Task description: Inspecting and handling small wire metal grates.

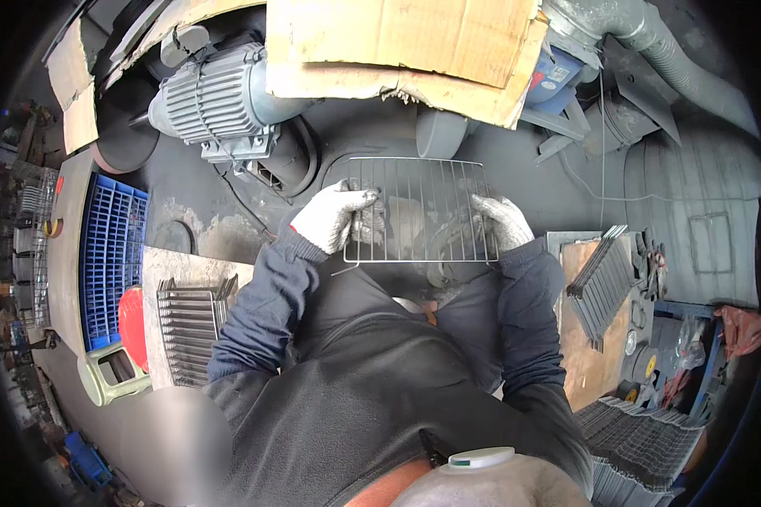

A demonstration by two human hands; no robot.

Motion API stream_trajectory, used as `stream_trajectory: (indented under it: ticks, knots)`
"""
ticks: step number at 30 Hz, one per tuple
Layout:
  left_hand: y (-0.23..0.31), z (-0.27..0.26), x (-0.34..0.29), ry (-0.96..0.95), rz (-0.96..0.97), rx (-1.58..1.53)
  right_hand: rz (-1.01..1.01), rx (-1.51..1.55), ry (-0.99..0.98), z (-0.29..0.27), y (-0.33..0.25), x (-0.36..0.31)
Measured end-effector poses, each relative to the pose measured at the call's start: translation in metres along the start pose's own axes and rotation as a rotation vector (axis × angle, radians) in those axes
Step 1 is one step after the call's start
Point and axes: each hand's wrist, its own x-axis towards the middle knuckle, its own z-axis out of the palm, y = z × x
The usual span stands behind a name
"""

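A rectangular wire rack [418,209] with thin parallel bars is held up in front of my lap. My left hand [336,215], in a white work glove, grips its left edge, with fingers showing through the bars. The right edge is held by my right hand [504,221], gloved the same way, with its fingertips at the side wire. To my left, a stack of similar wire racks [189,331] rests on a board. More dark wire racks [602,289] lean together on a wooden board at my right.
Ahead stand a grey electric motor [211,95] and cardboard sheets [406,51]. A blue plastic crate [110,260], a red round seat [132,328] and a pale green stool [101,377] lie left. Another rack pile [638,444] sits lower right; a grey duct [685,63] runs upper right.
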Motion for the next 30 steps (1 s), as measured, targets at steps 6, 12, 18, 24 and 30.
stream_trajectory:
  ticks: [6, 12, 18, 24, 30]
  knots:
    - [0.015, -0.017, 0.075, 0.074, -0.207, -0.197, 0.173, 0.271, -0.077, -0.034, 0.009, 0.081]
    - [0.002, -0.002, 0.050, 0.038, -0.046, 0.160, -0.037, -0.234, -0.100, -0.030, -0.016, 0.025]
    - [-0.019, 0.022, -0.040, -0.010, 0.131, 0.113, -0.134, 0.140, -0.029, 0.020, -0.011, -0.073]
    - [-0.020, 0.030, -0.066, 0.012, 0.176, 0.148, -0.181, 0.194, -0.008, 0.033, -0.017, -0.094]
    - [-0.035, 0.025, -0.076, 0.053, 0.199, 0.176, -0.208, 0.149, 0.037, 0.039, 0.007, -0.095]
